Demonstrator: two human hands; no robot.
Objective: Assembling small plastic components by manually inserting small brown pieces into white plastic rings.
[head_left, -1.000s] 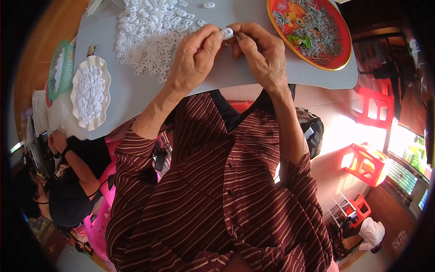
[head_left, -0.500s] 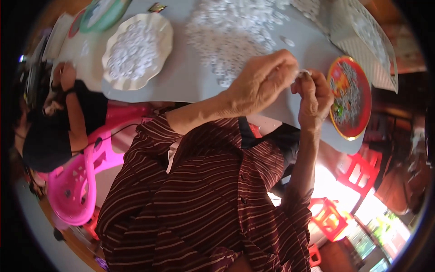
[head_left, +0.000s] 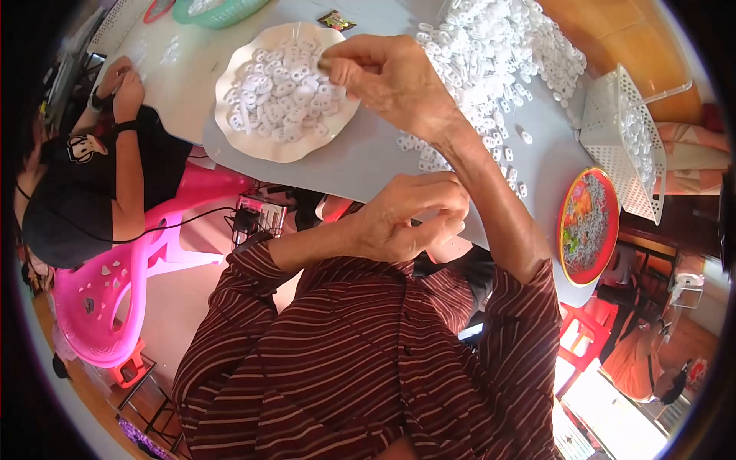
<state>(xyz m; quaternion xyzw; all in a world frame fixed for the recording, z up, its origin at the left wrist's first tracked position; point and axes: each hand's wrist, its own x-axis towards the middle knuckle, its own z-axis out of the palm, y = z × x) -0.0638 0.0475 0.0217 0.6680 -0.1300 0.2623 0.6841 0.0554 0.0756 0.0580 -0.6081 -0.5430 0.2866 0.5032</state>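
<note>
My right hand (head_left: 391,80) reaches across to the right rim of a cream plate with a wavy edge (head_left: 230,142). Its thumb and forefinger are pinched together; whatever lies between them is hidden. The plate holds a heap of small white oval plastic pieces (head_left: 280,92) with dark holes. Nearer my body, my left hand (head_left: 414,215) is held low by the table edge, fingers curled and thumb against the forefinger. I cannot make out anything in that pinch. Beyond my right forearm spreads a large pile of similar white pieces (head_left: 491,54).
A red round tray (head_left: 566,257) with tiny metallic-looking parts sits at the right edge, beside a white perforated basket (head_left: 606,130). A green basket (head_left: 218,14) and a small wrapper (head_left: 337,21) lie far left. Another person's hands (head_left: 126,92) work at the left; a pink chair (head_left: 138,299) stands below.
My hands were together near the red tray around a small white piece. They have parted: the right has crossed left to the plate, the left has drawn back toward my body.
</note>
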